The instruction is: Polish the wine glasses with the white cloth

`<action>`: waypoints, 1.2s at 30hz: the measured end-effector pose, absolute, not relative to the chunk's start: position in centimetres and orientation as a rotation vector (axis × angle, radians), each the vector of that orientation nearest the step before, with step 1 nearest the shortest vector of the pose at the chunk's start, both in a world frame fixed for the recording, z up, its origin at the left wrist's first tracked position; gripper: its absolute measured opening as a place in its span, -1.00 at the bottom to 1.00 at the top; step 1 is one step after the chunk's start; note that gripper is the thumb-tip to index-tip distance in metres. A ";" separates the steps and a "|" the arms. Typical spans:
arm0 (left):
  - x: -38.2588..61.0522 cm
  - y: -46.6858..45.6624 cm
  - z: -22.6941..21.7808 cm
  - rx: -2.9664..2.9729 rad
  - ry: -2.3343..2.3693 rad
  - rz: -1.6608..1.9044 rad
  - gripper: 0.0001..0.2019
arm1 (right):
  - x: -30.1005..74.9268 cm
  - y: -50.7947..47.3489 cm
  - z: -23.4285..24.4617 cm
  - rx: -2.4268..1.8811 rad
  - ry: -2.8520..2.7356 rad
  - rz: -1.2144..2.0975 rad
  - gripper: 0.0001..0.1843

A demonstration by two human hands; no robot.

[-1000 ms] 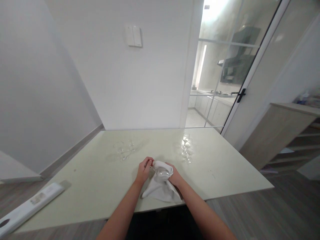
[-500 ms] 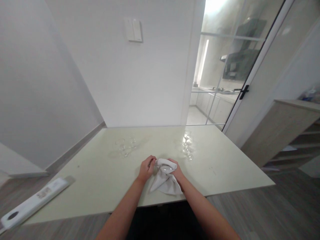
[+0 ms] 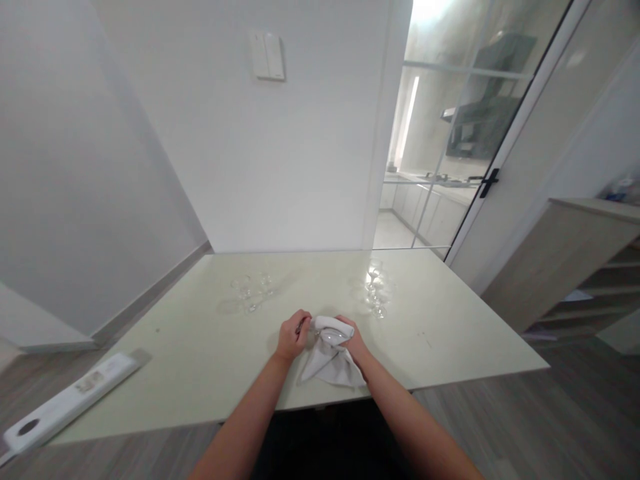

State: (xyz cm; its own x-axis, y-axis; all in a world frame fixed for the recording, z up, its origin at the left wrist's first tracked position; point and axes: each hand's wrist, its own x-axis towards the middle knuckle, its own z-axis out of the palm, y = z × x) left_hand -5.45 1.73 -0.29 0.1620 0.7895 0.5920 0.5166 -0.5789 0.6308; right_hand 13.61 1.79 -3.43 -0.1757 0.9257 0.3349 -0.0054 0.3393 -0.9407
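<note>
1. Head view: we've got both hands at the near middle of the desk (image 3: pixel 450 333), busy around a white cloth (image 3: pixel 331 363).
2. Our right hand (image 3: pixel 355 341) sits on the right side of the white cloth. Its fingers are clenched on the fabric, which is bunched over the bowl of a clear glass (image 3: pixel 330 331).
3. Our left hand (image 3: pixel 291 337) is just left of the white cloth, fingers pinched closed on the end of the glass that pokes out. Whether that's the stem or the foot we honestly can't tell, it's too small.
4. So the glass lies tipped on its side between the two hands, right at the top edge of the white cloth. The loose tail of the fabric droops toward us, down onto the desk.
5. Beyond the white cloth and off to its left, a small cluster of clear glasses (image 3: pixel 249 293) stands on the desk. A second cluster (image 3: pixel 375 293) is beyond it, a bit to the right. Both are well apart from the white cloth.
6. Way left of the white cloth, a long white box (image 3: pixel 65 408) lies by the desk's near left corner.
7. High up beyond the white cloth there's a light switch (image 3: pixel 267 57) on the wall.
</note>
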 end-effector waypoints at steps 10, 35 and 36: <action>-5.4 1.5 -0.2 2.183 1.227 1.439 -0.83 | 13.7 2.0 -3.3 -0.855 -1.533 1.012 -0.76; -5.3 2.6 -0.8 1.887 1.285 1.473 -0.76 | 13.2 0.6 -1.6 -0.817 -1.503 1.161 -0.65; -5.3 2.6 -0.8 1.886 1.287 1.474 -0.76 | 13.2 0.6 -1.6 -0.816 -1.510 1.153 -0.65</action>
